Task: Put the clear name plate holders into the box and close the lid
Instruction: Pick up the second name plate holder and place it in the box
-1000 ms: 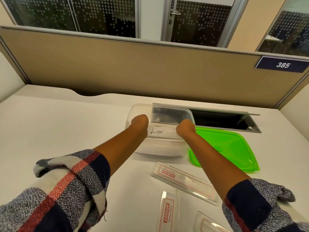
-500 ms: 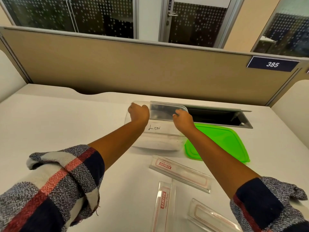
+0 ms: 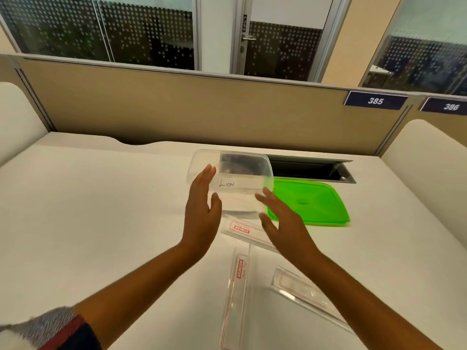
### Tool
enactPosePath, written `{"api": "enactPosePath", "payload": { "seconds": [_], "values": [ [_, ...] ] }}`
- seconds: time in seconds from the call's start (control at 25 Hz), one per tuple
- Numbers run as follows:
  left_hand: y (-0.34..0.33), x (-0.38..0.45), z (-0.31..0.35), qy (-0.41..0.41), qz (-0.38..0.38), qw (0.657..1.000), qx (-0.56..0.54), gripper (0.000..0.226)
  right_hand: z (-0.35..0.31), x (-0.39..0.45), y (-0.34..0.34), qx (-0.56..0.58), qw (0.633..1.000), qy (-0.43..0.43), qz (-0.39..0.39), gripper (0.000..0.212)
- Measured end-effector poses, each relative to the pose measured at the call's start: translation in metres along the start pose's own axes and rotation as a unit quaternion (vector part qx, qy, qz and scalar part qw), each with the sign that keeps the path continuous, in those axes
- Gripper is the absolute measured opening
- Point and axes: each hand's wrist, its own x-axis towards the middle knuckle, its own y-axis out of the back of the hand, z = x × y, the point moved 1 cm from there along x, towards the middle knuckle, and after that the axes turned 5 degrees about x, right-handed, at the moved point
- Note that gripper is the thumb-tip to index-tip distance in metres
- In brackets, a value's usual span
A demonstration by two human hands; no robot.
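Both hands, left hand (image 3: 202, 218) and right hand (image 3: 285, 223), have fingers spread open and hold nothing; half a second ago they gripped the box rim. Clear box (image 3: 242, 188), handwritten "LION", sits on the table (image 3: 101, 210), green lid (image 3: 310, 203) beside it. Three name plate holders (image 3: 237, 286), two printed "GEMSON", lie nearer. Partition signs (image 3: 375, 101) read 385, 386.

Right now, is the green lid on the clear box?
No, the green lid lies flat on the desk beside the open clear box.
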Motion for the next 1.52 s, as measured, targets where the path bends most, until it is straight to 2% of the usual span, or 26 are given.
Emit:
{"api": "enactPosePath", "payload": {
  "seconds": [0.12, 0.28, 0.4, 0.52, 0.68, 0.76, 0.8, 0.88, 0.92, 0.96, 1.0, 1.08, 1.16, 1.24, 1.36, 1.4, 1.48, 1.52],
  "values": [
    [0.009, -0.055, -0.006, -0.008, -0.047, 0.999, 0.012, 0.049, 0.009, -0.053, -0.009, 0.000, 0.998, 0.026, -0.053, 0.049],
    [0.015, -0.119, -0.020, -0.001, -0.156, 0.986, 0.054, 0.051, 0.023, -0.103, -0.031, -0.045, 0.989, 0.058, -0.127, 0.065],
    [0.013, -0.150, -0.033, 0.043, -0.261, 0.961, 0.076, 0.064, 0.030, -0.125, -0.056, -0.019, 0.992, -0.006, -0.128, 0.076],
    [0.007, -0.174, -0.046, 0.045, -0.353, 0.928, 0.107, 0.080, 0.037, -0.135, -0.077, 0.009, 0.993, -0.061, -0.106, 0.079],
    [0.002, -0.193, -0.079, 0.037, -0.405, 0.905, 0.124, 0.082, 0.043, -0.142, -0.094, 0.011, 0.993, -0.071, -0.096, 0.072],
    [0.002, -0.209, -0.095, 0.028, -0.403, 0.908, 0.114, 0.062, 0.046, -0.143, -0.097, -0.003, 0.993, -0.074, -0.097, 0.068],
    [0.003, -0.214, -0.102, -0.019, -0.394, 0.910, 0.130, 0.051, 0.048, -0.143, -0.097, -0.004, 0.993, -0.074, -0.095, 0.067],
    [-0.001, -0.206, -0.106, 0.004, -0.400, 0.896, 0.193, 0.037, 0.051, -0.143, -0.099, -0.006, 0.993, -0.073, -0.092, 0.065],
    [-0.005, -0.201, -0.104, -0.030, -0.375, 0.877, 0.298, 0.045, 0.052, -0.143, -0.100, -0.008, 0.993, -0.074, -0.087, 0.064],
    [-0.005, -0.199, -0.101, -0.057, -0.356, 0.866, 0.346, 0.054, 0.053, -0.143, -0.100, -0.014, 0.993, -0.076, -0.084, 0.063],
    [-0.006, -0.193, -0.093, -0.112, -0.360, 0.840, 0.391, 0.067, 0.053, -0.142, -0.101, -0.022, 0.993, -0.074, -0.085, 0.063],
    [-0.008, -0.189, -0.082, -0.159, -0.362, 0.826, 0.401, 0.095, 0.055, -0.141, -0.102, -0.033, 0.992, -0.071, -0.099, 0.065],
    [-0.003, -0.179, -0.079, -0.168, -0.379, 0.812, 0.411, 0.094, 0.054, -0.142, -0.104, -0.064, 0.987, -0.052, -0.136, 0.067],
    [-0.002, -0.177, -0.079, -0.154, -0.366, 0.819, 0.414, 0.095, 0.051, -0.147, -0.106, -0.116, 0.988, 0.003, -0.097, 0.063],
    [0.001, -0.178, -0.080, -0.137, -0.339, 0.826, 0.429, 0.090, 0.039, -0.142, -0.100, -0.129, 0.984, -0.001, -0.121, 0.054],
    [0.001, -0.178, -0.082, -0.134, -0.320, 0.838, 0.422, 0.084, 0.043, -0.141, -0.102, -0.136, 0.984, 0.015, -0.110, 0.055],
    [0.001, -0.178, -0.084, -0.127, -0.312, 0.863, 0.375, 0.072, 0.056, -0.142, -0.108, -0.118, 0.980, -0.004, -0.163, 0.057],
    [0.003, -0.177, -0.083, -0.121, -0.312, 0.874, 0.352, 0.069, 0.058, -0.142, -0.109, -0.113, 0.981, -0.006, -0.157, 0.057]
  ]
}}
